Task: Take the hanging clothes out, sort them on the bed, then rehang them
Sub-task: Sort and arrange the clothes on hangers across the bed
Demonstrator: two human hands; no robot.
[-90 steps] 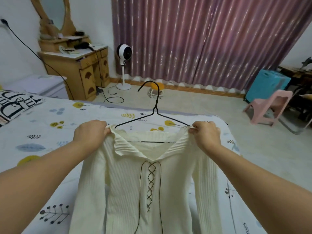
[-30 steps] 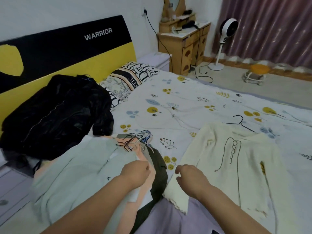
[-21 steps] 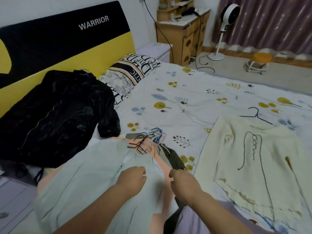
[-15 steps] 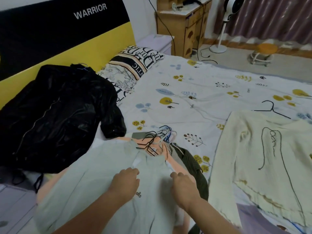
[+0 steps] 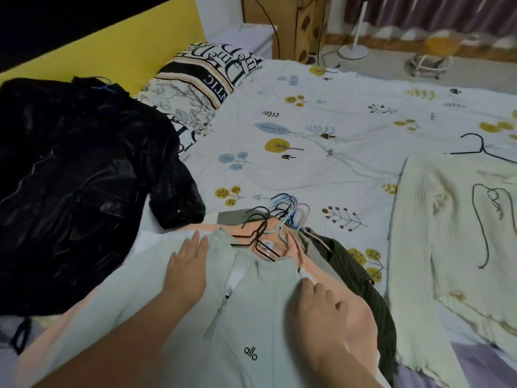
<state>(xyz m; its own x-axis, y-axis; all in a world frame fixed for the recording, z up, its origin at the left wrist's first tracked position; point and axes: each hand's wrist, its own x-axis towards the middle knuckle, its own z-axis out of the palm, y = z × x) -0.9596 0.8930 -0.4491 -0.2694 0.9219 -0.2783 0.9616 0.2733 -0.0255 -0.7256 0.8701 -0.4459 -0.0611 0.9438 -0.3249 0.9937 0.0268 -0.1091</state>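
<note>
A pale green zip top (image 5: pixel 251 326) lies on top of a pile of clothes on the bed, over a peach garment (image 5: pixel 333 278) and a dark olive one (image 5: pixel 361 278). Their hangers (image 5: pixel 275 219) bunch together at the collars. My left hand (image 5: pixel 186 268) rests flat with straight fingers on the top's left shoulder. My right hand (image 5: pixel 316 303) lies on its right shoulder, fingers loosely bent at the fabric's edge. A cream laced sweater (image 5: pixel 458 236) lies flat on its black hanger (image 5: pixel 481 149) to the right.
A black shiny jacket (image 5: pixel 78 177) is spread at the left by the yellow headboard (image 5: pixel 112 54). A printed pillow (image 5: pixel 207 79) lies behind it. The floral bedsheet (image 5: pixel 321 141) stretches between the clothes. A fan stand (image 5: pixel 354 49) and wooden dresser (image 5: pixel 293 26) are beyond.
The cream sweater was laid down on the bed. I turned to the pile, and both hands slid up the green top toward its collar and spread out to its shoulders.
</note>
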